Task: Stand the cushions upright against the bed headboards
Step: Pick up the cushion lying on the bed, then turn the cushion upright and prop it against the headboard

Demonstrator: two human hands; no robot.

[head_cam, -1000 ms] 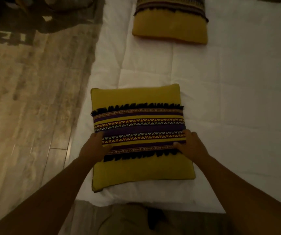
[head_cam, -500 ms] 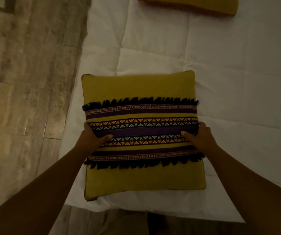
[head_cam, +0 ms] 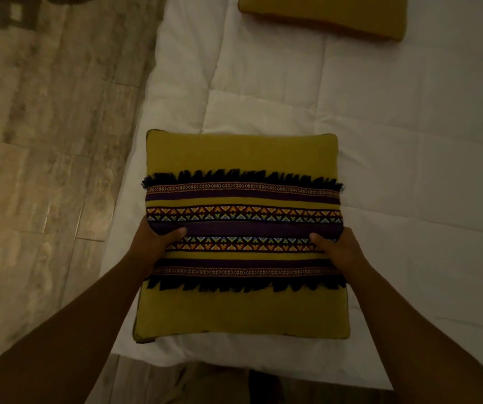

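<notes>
Fingers point(head_cam: 176, 233) of my left hand point(head_cam: 154, 243) and right hand point(head_cam: 340, 247) clamp the cushion point(head_cam: 240, 158) at both side edges, thumbs on top, holding it level above the bed point(head_cam: 409, 141) foot; I judge that balances it for carrying to the headboard.

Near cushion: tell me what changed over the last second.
Both hands closed on the near cushion: the left hand and right hand went from resting at its sides to gripping them, thumbs on top. It now fills more of the view, apparently lifting. The far cushion stays flat on the bed.
</notes>
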